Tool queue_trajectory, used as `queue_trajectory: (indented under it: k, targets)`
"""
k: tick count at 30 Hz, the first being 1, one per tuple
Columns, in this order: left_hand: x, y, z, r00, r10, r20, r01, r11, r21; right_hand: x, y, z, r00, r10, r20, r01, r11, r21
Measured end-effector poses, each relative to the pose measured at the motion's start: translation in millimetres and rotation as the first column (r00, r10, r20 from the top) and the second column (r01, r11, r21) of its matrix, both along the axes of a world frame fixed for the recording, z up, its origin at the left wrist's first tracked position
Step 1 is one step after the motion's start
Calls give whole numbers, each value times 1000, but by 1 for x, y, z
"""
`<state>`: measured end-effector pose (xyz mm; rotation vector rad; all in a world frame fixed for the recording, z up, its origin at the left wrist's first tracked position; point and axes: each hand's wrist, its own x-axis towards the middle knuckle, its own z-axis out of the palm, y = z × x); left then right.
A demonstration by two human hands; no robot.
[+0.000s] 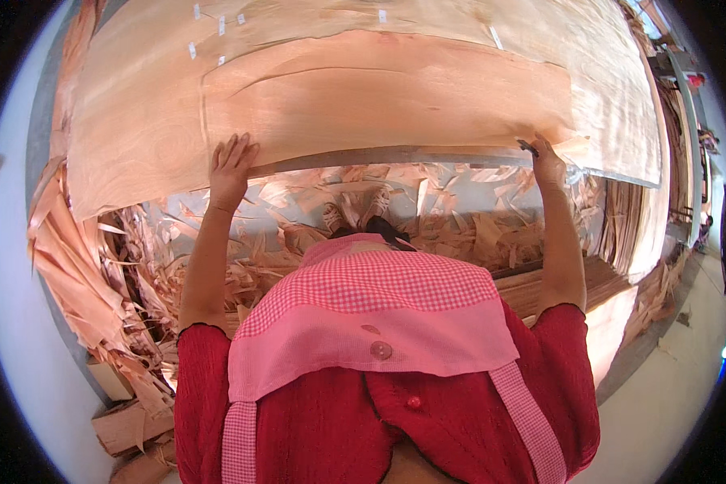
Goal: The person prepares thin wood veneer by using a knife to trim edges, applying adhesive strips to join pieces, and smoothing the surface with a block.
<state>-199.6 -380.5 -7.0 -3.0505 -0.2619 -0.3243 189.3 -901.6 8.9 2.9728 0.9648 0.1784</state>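
A reddish wood veneer sheet [395, 89] lies over a larger, paler veneer sheet [137, 121]. My left hand [232, 165] rests with fingers stretched out on the veneer, by the near left end of the reddish sheet. Near that sheet's right end, my right hand [548, 165] is closed round a small dark tool [528, 148]. Most of the tool is hidden in the fingers, so its kind is unclear. A loose veneer flap [571, 143] sticks up slightly beside the right hand.
Small white tape pieces [222, 26] dot the pale sheet. Veneer scraps [298, 234] litter the floor around my shoes [377, 202], with a tall scrap heap [81, 266] at left. A grey edge [411, 153] runs along the worktop's near side. Stacked veneer [621, 226] stands at right.
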Motion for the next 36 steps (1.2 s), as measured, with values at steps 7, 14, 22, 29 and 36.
queue_trajectory:
  k: [7, 14, 22, 29, 36]
  targets:
    - [-4, 1, -14, 1000, -7, 27, 8, 998, -54, -21, -25, -18, 985, -87, -147, 91, 996, 21]
    - [-19, 2, -24, 999, 27, 45, -22, 993, -112, -70, 79, 22, 888, -171, -427, 374, 811, 451]
    - [-14, 2, -7, 995, 63, 80, -32, 940, -340, -192, 335, -5, 153, 521, -840, 501, 692, 520]
    - [35, 37, -20, 862, 445, 241, -380, 883, -275, -213, 362, -21, 441, 394, -806, 230, 818, 526]
    - [32, 61, -40, 797, 307, 521, -84, 910, -407, -293, 446, -4, 704, 528, -475, -404, 848, 344]
